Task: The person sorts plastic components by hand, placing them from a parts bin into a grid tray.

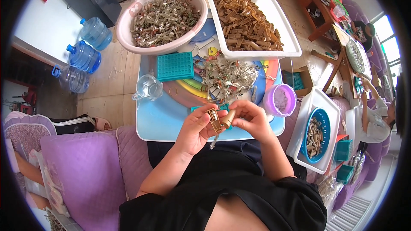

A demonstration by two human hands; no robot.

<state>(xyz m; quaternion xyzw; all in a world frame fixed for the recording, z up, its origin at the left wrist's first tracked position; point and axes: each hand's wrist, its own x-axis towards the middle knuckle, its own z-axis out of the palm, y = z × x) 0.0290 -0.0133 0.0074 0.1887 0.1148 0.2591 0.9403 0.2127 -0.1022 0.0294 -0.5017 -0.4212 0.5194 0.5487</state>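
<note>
My left hand (195,128) is closed on a small tan plastic casing (214,120), its open side facing up. Inside the casing sit several small whitish and metallic parts, too small to name. A short clear strip (213,142) hangs below it. My right hand (251,117) pinches a smooth, rounded tan plastic shell (229,119) close beside the casing; whether the two touch I cannot tell. Beneath both hands, a teal tray (195,109) is mostly hidden. Just beyond them lies a heap of clear-wrapped small electronic parts with wires (231,79) on the blue table (160,122).
At the back stand a pink basin (122,38) of wrapped parts and a white tub (295,49) of tan shells. A teal grid tray (174,66), a clear jug (149,87) and a purple tub (292,99) surround the heap. A blue basket (328,134) sits right; another person (379,122) works beyond.
</note>
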